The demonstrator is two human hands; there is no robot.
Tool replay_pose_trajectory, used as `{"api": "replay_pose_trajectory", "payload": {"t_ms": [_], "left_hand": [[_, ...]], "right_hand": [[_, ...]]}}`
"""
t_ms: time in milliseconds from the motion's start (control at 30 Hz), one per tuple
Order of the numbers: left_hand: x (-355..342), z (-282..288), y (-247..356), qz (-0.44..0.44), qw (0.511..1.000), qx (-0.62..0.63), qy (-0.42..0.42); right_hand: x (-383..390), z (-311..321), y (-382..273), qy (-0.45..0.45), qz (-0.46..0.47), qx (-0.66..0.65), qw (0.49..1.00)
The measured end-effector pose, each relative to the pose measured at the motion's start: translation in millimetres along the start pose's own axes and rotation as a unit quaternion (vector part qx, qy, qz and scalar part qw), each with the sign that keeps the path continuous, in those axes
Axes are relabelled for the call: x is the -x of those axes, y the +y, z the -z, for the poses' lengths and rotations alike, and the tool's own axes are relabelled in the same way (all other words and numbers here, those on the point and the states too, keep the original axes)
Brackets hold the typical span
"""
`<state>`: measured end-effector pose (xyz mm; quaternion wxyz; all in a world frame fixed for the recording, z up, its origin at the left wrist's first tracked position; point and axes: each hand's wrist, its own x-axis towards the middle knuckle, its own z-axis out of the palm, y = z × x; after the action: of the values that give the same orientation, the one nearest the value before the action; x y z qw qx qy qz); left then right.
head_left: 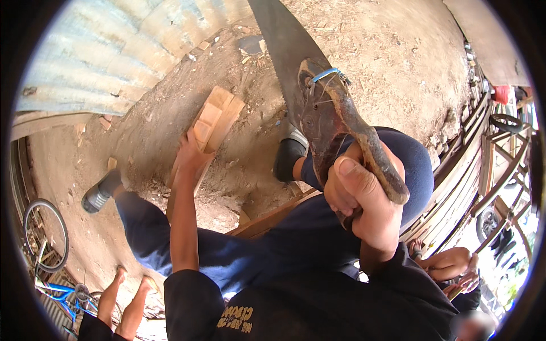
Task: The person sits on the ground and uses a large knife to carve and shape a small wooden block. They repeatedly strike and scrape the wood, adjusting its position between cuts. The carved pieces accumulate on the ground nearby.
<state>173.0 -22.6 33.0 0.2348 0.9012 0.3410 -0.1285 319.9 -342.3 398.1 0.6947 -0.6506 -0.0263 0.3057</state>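
My right hand (364, 193) is wrapped round the worn wooden handle (372, 150) of a handsaw, raised close in front of me. Blue cord is tied round the handle's upper part. The saw's dark blade (287, 42) points up and away, its toothed edge to the left, and its far end runs out of view. Lower down, my left hand (193, 153) grips a length of timber (227, 116), thumb on the right side and fingers on the left. A short, pale wood block (207, 116) lies along the timber, just beyond my fingers. Saw and timber are apart.
Corrugated metal sheet (114, 57) stands at the upper left. Stacked planks (455, 187) line the right. A blue bicycle (65, 295) and someone's bare legs (122, 301) are at the lower left. Another person's hand (469, 275) shows at the lower right. A wooden beam (273, 219) lies beneath my legs.
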Motion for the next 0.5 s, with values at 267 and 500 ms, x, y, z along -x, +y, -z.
{"api": "replay_pose_trajectory", "payload": {"t_ms": [267,500], "left_hand": [[34,14,-25,-0.041,0.994,0.046,0.094],[94,-8,-56,0.030,0.987,0.021,0.154]], "right_hand": [[-1,-1,20,0.010,0.015,-0.037,0.999],[1,1,29,-0.007,0.052,-0.050,0.997]]}}
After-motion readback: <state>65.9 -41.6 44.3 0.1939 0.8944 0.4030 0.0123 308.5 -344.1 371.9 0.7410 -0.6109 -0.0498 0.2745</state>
